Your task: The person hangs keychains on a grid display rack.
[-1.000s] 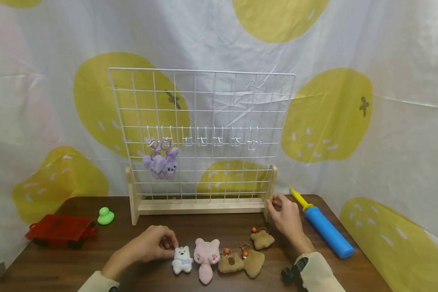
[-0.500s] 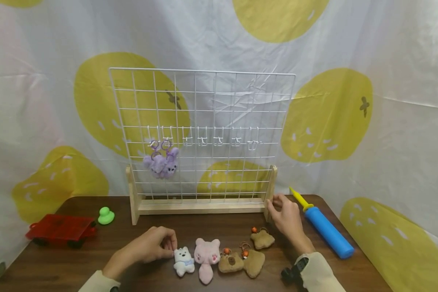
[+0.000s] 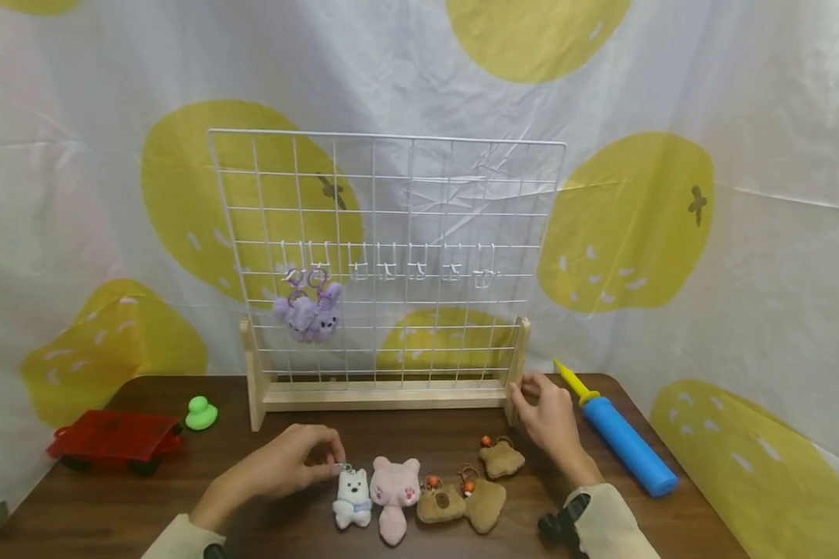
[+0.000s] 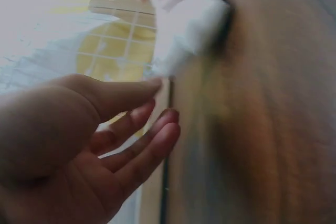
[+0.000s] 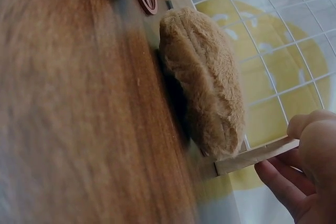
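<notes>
My left hand [image 3: 283, 466] pinches the ring at the top of a small white plush bear keychain [image 3: 353, 499], which lies on the table. In the left wrist view the bear [image 4: 197, 22] is blurred beyond my thumb tip. Thumb and fingers of my right hand [image 3: 548, 415] grip the right wooden upright [image 3: 519, 365] of a white wire grid rack [image 3: 391, 194]; the right wrist view shows this upright [image 5: 254, 156] between them. Two purple plush keychains [image 3: 311, 314] hang from hooks at the grid's left. Right of the bear lies a pink plush keychain [image 3: 395, 497].
Brown plush keychains [image 3: 485, 505] with orange beads lie right of the pink one. A blue pump [image 3: 629, 446] with a yellow nozzle is at the right. A red toy cart [image 3: 115, 439] and a green duck [image 3: 200, 413] stand left. Several white hooks [image 3: 417, 268] line the grid.
The white bear has shifted slightly right, and its ring now shows by my left fingertips. My left hand has risen a little. The right hand stays on the upright.
</notes>
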`<action>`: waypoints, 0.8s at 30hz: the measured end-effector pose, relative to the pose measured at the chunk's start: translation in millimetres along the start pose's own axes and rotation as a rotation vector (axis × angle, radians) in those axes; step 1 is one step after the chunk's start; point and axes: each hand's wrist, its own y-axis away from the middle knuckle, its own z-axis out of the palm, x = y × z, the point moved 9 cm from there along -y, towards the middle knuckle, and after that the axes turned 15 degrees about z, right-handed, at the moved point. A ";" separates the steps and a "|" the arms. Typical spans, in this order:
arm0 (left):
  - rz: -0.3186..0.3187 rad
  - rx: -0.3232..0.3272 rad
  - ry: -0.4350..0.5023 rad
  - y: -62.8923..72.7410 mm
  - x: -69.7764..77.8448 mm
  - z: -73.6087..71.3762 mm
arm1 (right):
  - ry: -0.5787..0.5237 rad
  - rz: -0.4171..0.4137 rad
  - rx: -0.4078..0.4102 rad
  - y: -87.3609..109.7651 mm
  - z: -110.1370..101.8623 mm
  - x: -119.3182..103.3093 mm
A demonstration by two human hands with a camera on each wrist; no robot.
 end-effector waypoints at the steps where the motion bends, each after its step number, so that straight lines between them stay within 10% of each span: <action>1: 0.002 0.020 0.004 -1.3 1.6 -3.9 | -0.003 0.000 0.000 -0.3 0.2 -0.3; 24: 0.063 0.593 -0.034 -64.0 63.4 -110.1 | 0.007 0.021 -0.007 0.6 0.0 2.8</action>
